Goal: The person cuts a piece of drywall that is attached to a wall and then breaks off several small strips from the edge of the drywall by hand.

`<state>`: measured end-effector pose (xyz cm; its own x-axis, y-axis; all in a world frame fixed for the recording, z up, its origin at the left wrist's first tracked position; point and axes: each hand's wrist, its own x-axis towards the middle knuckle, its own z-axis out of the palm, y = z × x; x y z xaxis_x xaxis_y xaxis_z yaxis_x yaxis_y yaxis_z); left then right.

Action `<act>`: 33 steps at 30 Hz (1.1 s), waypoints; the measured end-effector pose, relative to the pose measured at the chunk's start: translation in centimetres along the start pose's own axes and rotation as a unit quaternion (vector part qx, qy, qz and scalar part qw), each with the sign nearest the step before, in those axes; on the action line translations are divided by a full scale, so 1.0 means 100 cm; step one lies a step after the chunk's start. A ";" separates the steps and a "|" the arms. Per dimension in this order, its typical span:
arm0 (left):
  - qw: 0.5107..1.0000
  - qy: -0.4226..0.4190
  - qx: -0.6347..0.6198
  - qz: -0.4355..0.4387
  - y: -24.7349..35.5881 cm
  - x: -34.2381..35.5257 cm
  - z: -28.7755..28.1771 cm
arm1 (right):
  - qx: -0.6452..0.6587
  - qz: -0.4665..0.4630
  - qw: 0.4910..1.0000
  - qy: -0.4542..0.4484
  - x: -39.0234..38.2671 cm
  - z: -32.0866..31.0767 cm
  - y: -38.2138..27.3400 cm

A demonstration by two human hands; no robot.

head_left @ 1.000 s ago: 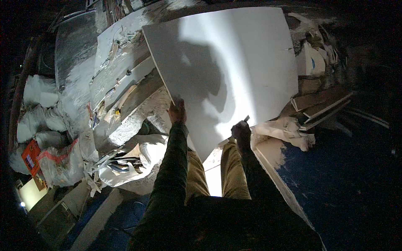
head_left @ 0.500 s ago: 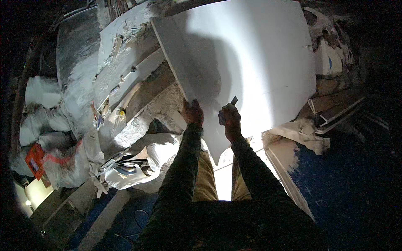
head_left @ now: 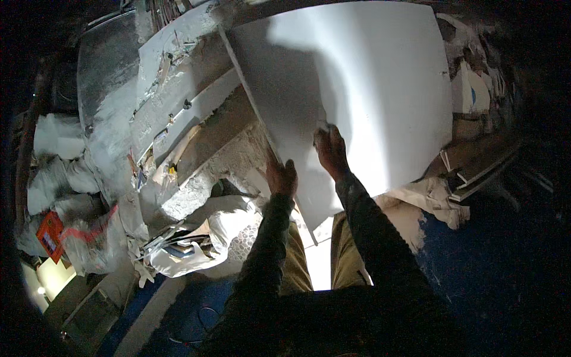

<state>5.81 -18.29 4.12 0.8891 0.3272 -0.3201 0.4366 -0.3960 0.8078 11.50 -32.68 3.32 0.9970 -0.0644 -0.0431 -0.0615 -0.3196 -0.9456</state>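
Head view: left hand (head_left: 282, 177) grips left edge of large white flat rectangular board (head_left: 369, 95); right hand (head_left: 331, 150) pressed flat on board face, just right of left hand.

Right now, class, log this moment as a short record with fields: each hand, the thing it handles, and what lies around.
Left hand: grips the left edge of the large white flat board.
Right hand: pressed flat on the board's face.
Board: tilted, partly in shadow.
Left of it: pale broken panels and rubble, white filled sacks, an orange box.
Floor: blue.
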 end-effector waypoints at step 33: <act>0.998 0.001 -0.061 0.017 0.027 -0.003 -0.011 | -0.405 -0.152 0.858 -0.277 0.261 0.078 -0.117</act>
<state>6.57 -18.47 6.95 0.9027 0.3174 -0.2905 0.3860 -0.2988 0.8728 38.57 -23.22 10.75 0.8289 0.5251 -0.1928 0.4159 -0.8090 -0.4154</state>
